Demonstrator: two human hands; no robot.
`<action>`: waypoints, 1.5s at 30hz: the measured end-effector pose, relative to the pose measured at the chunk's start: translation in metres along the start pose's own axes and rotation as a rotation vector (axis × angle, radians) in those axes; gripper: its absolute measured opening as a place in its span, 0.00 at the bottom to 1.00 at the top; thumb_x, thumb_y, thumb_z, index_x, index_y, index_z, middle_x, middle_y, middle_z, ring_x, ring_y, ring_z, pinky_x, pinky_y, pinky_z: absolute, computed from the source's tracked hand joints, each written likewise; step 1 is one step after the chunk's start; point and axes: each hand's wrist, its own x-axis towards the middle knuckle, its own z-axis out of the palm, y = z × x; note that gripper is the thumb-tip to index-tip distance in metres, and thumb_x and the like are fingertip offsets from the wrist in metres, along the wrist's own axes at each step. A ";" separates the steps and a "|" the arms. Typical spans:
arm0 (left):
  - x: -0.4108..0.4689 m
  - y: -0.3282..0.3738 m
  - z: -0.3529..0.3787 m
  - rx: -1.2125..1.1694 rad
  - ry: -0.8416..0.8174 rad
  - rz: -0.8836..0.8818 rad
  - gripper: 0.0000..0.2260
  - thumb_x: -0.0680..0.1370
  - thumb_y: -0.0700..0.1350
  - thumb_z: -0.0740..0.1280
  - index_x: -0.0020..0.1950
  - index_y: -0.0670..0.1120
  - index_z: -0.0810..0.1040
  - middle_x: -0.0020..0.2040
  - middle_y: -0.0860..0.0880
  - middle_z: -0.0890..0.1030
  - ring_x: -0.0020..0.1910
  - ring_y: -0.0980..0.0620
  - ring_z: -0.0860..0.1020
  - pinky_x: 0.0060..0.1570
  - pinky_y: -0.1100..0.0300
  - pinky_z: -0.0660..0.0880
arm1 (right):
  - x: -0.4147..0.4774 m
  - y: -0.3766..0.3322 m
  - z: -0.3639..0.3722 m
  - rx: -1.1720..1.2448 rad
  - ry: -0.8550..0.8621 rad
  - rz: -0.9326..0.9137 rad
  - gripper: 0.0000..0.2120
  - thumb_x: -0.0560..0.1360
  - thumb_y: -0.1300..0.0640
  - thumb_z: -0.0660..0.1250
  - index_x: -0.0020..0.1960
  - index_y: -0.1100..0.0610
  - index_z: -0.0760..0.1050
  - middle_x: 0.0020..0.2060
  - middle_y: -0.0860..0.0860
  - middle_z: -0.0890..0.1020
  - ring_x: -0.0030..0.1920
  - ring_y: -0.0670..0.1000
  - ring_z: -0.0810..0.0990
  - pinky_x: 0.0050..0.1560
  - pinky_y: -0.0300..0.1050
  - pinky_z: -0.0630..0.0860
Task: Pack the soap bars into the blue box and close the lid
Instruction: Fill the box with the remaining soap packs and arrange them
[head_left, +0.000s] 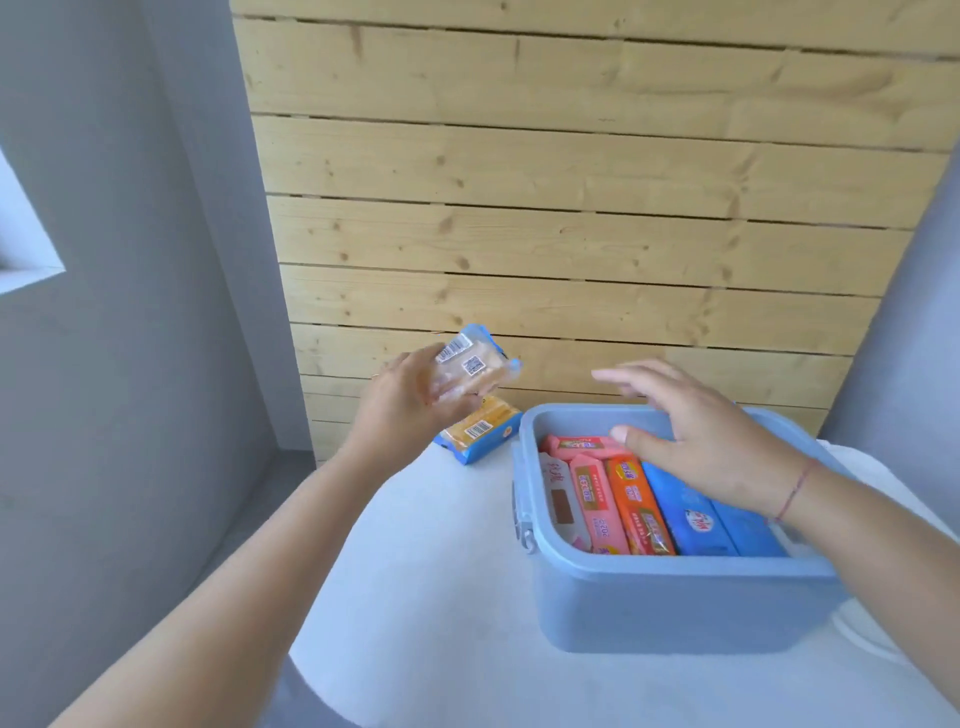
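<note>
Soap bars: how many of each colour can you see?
Pink, in the blue box: 2
Orange, in the box: 1
Blue, in the box: 2
White, in the box: 1
Yellow, on the table: 1
Pale, in the left hand: 1
Total: 8

White table (426, 597): blue box (675, 603), soap bar (480, 432).

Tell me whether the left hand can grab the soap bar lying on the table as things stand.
Probably not yet: the left hand already holds a soap bar above the table bar. Nothing else blocks it.

The blue box (675, 608) looks like smooth matt plastic, the soap bars (636, 504) wear glossy film wrappers, and the wall (571, 171) is knotty bare wood.
</note>
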 end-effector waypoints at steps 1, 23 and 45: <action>0.000 0.024 0.002 -0.050 -0.116 0.082 0.26 0.68 0.54 0.74 0.64 0.54 0.74 0.51 0.54 0.79 0.48 0.57 0.78 0.47 0.61 0.74 | -0.002 -0.001 -0.009 0.009 0.038 -0.036 0.27 0.74 0.54 0.67 0.71 0.42 0.64 0.66 0.41 0.67 0.65 0.40 0.67 0.64 0.34 0.61; -0.020 0.133 0.152 0.036 -0.475 0.032 0.08 0.77 0.42 0.56 0.56 0.44 0.64 0.52 0.44 0.72 0.44 0.49 0.71 0.41 0.59 0.65 | -0.025 0.123 -0.046 -0.486 0.007 0.224 0.16 0.74 0.49 0.66 0.60 0.50 0.71 0.57 0.48 0.78 0.60 0.53 0.72 0.55 0.48 0.68; -0.016 0.104 0.144 0.490 -0.713 0.420 0.33 0.76 0.39 0.54 0.76 0.58 0.47 0.78 0.57 0.50 0.73 0.47 0.61 0.70 0.48 0.61 | -0.026 0.101 -0.017 -0.593 -0.144 0.185 0.18 0.77 0.63 0.58 0.65 0.53 0.67 0.56 0.53 0.72 0.55 0.56 0.75 0.48 0.48 0.74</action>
